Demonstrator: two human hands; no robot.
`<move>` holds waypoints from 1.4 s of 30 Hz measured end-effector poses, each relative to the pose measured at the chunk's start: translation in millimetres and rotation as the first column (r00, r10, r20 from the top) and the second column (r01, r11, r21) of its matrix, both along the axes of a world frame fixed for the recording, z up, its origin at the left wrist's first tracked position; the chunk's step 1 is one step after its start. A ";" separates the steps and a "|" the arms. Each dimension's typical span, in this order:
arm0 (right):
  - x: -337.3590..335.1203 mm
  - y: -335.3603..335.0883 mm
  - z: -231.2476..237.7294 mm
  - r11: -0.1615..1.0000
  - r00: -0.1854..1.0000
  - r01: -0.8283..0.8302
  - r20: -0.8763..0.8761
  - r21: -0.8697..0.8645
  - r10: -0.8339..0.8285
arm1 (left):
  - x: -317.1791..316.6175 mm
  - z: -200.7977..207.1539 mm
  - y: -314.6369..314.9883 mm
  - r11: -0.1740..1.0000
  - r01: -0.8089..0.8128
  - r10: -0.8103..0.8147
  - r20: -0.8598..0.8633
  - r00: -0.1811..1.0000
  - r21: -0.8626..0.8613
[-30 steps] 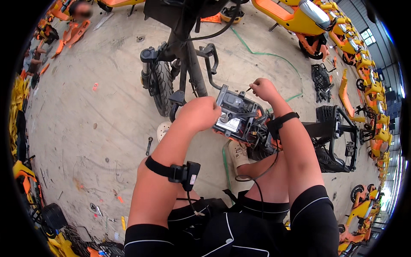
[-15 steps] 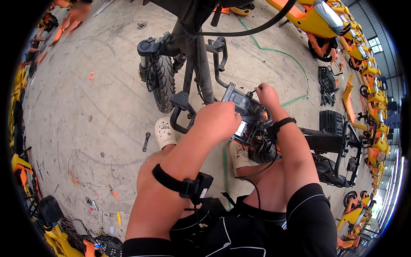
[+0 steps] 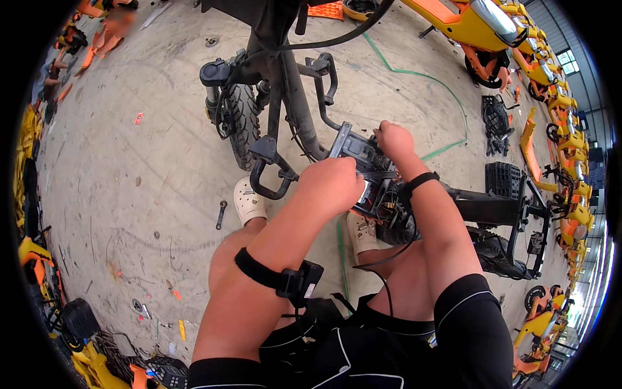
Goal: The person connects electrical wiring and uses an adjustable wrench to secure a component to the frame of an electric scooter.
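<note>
The stripped black frame of a two-wheeler (image 3: 300,107) stands before me, its treaded tyre (image 3: 243,120) to the left. My left hand (image 3: 332,185) is closed beside the open middle section with its wires (image 3: 389,201); what its fingers grip, if anything, is hidden behind the hand. Just beyond it sits a grey metal bracket (image 3: 341,139) next to a dark boxy part (image 3: 363,153). My right hand (image 3: 395,141) is closed at the far side of that section. Something small and dark shows at its fingertips, too small to name.
A wrench (image 3: 221,214) lies on the concrete floor by my left shoe (image 3: 250,201). Footrest bars (image 3: 275,185) jut from the frame. To the right are a black crate (image 3: 503,180), an orange panel (image 3: 528,146) and a row of yellow two-wheelers (image 3: 466,26).
The frame appears slightly further left and higher in view. My right hand has shifted a little to the left; the left hand stays closed at nearly the same place.
</note>
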State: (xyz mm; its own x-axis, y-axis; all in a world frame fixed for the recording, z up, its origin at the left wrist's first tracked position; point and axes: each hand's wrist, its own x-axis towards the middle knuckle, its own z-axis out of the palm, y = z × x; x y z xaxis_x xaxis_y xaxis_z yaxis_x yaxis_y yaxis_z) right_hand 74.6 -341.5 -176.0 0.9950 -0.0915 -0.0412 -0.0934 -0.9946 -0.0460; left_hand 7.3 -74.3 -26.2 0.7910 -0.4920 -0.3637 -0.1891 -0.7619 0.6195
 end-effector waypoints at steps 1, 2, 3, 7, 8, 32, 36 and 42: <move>0.9 -1.6 -4.3 1.000 1.000 0.008 0.007 -0.002 -0.008 | -0.5 -0.6 0.0 1.000 0.001 -0.001 -0.001 1.000 0.004; 1.9 -4.2 -7.3 1.000 1.000 0.016 0.014 -0.005 -0.016 | -0.3 -0.4 -0.4 1.000 0.005 -0.005 0.003 1.000 0.010; 2.6 -5.4 -8.1 1.000 1.000 -0.002 0.004 0.003 0.002 | -0.3 0.0 0.7 1.000 0.007 -0.007 0.005 1.000 0.019; 1.2 -12.0 -6.7 0.994 0.994 -0.104 -0.027 0.010 0.105 | -0.8 -3.8 2.9 1.000 -0.028 0.027 0.014 1.000 0.013; 0.7 -12.6 -6.3 0.990 0.990 -0.138 -0.032 0.006 0.138 | -0.5 -3.6 2.9 0.999 -0.027 0.027 0.007 1.000 0.019; -1.5 -8.5 -1.5 0.996 0.990 0.071 -0.129 0.056 -0.063 | 7.2 1.4 9.9 0.999 -0.032 0.032 -0.001 0.999 0.011; -2.6 -7.6 2.2 0.995 0.988 0.080 -0.136 0.052 -0.072 | 7.3 2.4 11.9 1.000 -0.029 0.029 0.000 1.000 0.007; -1.9 -7.2 3.5 0.996 0.987 0.074 -0.148 0.046 -0.066 | 8.4 3.6 12.3 1.000 -0.030 0.030 -0.005 1.000 -0.001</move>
State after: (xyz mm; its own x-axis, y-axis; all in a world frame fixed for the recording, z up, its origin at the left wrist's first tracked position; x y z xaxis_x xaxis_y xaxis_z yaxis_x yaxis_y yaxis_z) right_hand 72.7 -348.7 -172.5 0.9691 -0.1546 -0.1920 -0.1720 -0.9821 -0.0773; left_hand 15.8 -62.1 -22.6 0.8032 -0.4687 -0.3675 -0.1631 -0.7666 0.6211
